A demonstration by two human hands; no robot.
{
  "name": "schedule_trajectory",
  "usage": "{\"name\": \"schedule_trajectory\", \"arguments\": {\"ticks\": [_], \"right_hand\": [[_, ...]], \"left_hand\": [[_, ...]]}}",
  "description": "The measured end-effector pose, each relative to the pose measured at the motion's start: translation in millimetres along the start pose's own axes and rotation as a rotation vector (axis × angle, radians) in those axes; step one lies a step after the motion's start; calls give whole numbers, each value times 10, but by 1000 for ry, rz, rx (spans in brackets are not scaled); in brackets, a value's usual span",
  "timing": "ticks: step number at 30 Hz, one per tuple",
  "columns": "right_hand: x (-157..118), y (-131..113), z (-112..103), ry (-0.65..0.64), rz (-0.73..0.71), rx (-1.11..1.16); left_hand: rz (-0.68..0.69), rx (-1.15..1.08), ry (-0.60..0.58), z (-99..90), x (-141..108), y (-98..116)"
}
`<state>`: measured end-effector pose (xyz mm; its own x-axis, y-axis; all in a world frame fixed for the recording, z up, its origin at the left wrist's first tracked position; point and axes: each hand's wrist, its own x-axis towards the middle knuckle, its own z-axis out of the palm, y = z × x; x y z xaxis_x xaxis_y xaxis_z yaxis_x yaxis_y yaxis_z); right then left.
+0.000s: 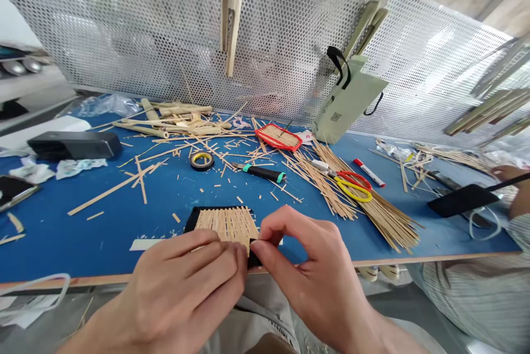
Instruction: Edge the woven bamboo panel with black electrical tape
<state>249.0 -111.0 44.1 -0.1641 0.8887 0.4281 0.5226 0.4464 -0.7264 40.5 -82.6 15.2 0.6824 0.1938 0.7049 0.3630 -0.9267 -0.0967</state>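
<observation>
A small woven bamboo piece (pixel 226 221) with black edging (pixel 191 220) lies at the table's front edge. My left hand (pixel 194 282) is closed over its near side, fingers bent and pressed together, hiding the lower left part. At the right corner, the thumb and forefinger of my right hand (pixel 310 265) pinch a black strip (pixel 254 254). Both hands almost meet there. Beyond them lie a roll of black tape (pixel 201 161) and a black utility knife (pixel 264 173) with green ends.
Scissors (pixel 354 185) with red and yellow handles rest on bundled bamboo strips (pixel 385 218), near a red marker (pixel 369 172). Behind stand a red-edged woven fan (pixel 278 137) and a pale green bag (pixel 348 100). A black case (pixel 74 145) sits left; another person's sleeve (pixel 467 293) is at right.
</observation>
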Motion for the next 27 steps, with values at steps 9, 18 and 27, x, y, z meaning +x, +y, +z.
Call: {"name": "schedule_trajectory", "arguments": {"ticks": [9,18,27], "right_hand": [[94,25,-44,-194,253,107],[128,109,-28,-256,256,151],[93,216,28,-228,299,159]], "left_hand": [[57,82,-17,56,-141,19],[39,52,31,157,-213,8],[33,13,69,205,-192,2]]}}
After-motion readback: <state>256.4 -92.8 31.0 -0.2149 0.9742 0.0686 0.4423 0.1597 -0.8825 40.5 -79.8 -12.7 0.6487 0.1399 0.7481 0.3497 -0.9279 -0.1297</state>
